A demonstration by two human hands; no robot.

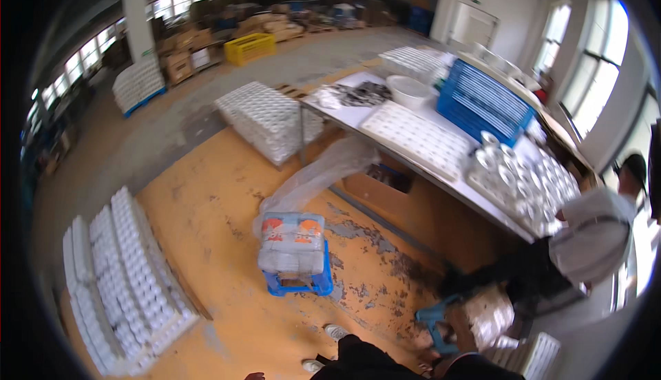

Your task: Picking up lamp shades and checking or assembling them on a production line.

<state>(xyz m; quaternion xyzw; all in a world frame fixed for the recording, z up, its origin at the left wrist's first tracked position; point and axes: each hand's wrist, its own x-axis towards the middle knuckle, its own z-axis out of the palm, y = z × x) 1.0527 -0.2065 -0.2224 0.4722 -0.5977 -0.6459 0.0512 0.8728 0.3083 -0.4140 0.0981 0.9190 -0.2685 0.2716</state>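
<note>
Only a small part of my left hand (255, 376) shows at the lower edge, its fingers mostly cut off. Near the lower right, my right hand (425, 366) is blurred below a teal plastic frame, possibly a stool (434, 323); whether it touches anything is unclear. A plastic-wrapped bundle (490, 314) is beside that frame. Ahead of my shoes stands a blue stool (300, 286), topped by a grey padded bundle (292, 252) with orange-red patches. Clear plastic film (317, 173) trails behind it toward the table.
A long white table (427, 184) holds a blue crate (485, 101), a white tub (407, 91), a perforated tray (416, 139) and white cylindrical parts (516, 177). A co-worker (592, 242) is at its right end. Stacked white goods stand left (127, 283) and beyond (265, 118).
</note>
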